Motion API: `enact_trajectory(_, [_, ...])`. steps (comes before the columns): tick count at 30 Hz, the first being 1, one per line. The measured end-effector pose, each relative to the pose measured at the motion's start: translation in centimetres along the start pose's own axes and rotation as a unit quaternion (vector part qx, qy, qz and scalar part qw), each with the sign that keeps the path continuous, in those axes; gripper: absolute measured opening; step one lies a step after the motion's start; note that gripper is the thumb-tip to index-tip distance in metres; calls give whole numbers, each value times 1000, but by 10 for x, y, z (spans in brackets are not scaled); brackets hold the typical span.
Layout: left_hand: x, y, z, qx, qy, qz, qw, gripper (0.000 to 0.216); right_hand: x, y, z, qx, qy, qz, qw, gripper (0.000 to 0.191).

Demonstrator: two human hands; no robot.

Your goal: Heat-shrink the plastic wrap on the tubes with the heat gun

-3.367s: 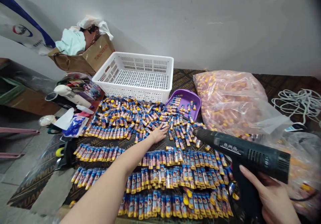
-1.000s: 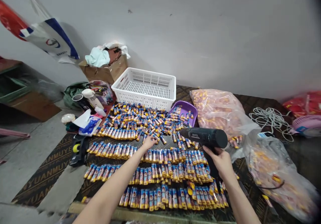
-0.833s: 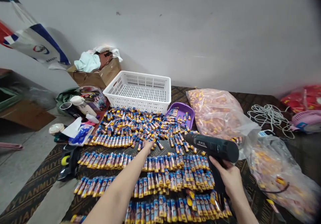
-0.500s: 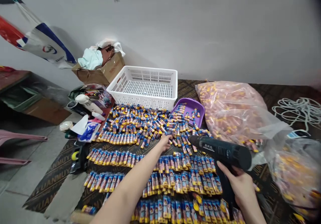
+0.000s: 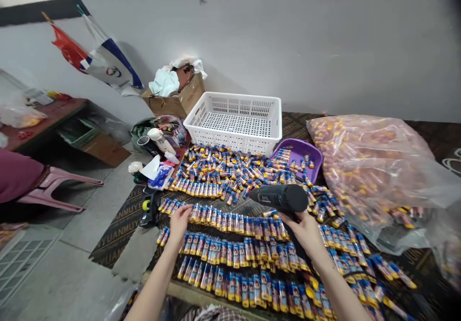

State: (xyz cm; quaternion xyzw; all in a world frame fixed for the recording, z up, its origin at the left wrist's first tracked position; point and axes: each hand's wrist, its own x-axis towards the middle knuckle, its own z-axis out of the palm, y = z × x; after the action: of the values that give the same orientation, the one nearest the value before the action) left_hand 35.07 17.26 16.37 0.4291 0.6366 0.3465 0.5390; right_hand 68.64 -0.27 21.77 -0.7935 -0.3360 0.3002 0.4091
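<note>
Head view. A grey wall was recorded behind, and a dark printed mat served as the work surface.

Item: small blue-and-orange labelled tubes.
- Rowed tubes were laid side by side in several lines, beneath and between both sets of fingers.
- A loose heap was left unsorted just beyond the fingertips, in front of a white basket in which nothing was seen.
- A few pieces were noted in a purple scoop.
- A clear bag of further stock lay well outside the right fingers.

Progress was judged to be about midway: much was lined up, much was left in the heap.

Left hand: fingers spread, nothing gripped, tips touching the left end of a row.

Right hand: fingers closed round the handle of a black heat gun, held just above the rows with the barrel directed away from the knuckles.
</note>
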Motion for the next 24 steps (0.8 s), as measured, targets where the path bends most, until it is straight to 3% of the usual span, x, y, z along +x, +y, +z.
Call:
enact_trajectory(3, [-8, -21, -57, -11, 38, -4, 999, 40, 2, -24, 19, -44, -35, -34, 998, 39])
enact_trajectory(7, [-11, -41, -98, -30, 58, -34, 997, 40, 3, -52, 48, -48, -66, -66, 994, 37])
enact_trajectory(11, [-1, -47, -113, -41, 50, -39, 997, 41, 7, -76, 80, -14, -91, -60, 994, 38])
enact_trajectory(18, [28, -35, -131, -34, 38, -1, 999, 42, 20, -115, 134, -27, -114, -77, 990, 37])
enact_trajectory(24, [46, -35, -154, 25, 40, 35, 998, 37, 27, -137, 180, -7, -151, -103, 983, 35])
